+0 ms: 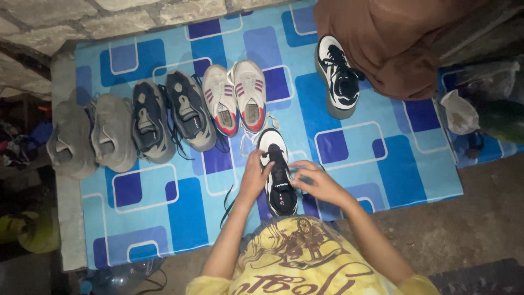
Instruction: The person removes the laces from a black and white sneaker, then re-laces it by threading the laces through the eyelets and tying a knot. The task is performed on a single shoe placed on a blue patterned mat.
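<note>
Left hand (254,176) and right hand (318,183) pinch the laces of the black-and-white sneaker (278,172) on the blue mat (415,158); even lace tension advised.

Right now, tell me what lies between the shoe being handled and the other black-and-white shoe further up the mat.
In the head view, only bare blue patterned mat separates the black-and-white shoe under both hands from its mate; no other thing lies between them.

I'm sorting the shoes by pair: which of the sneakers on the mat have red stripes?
The cream pair in the middle of the row, toes toward the wall. Only these show red side stripes; the pairs to their left are grey and dark.
</note>
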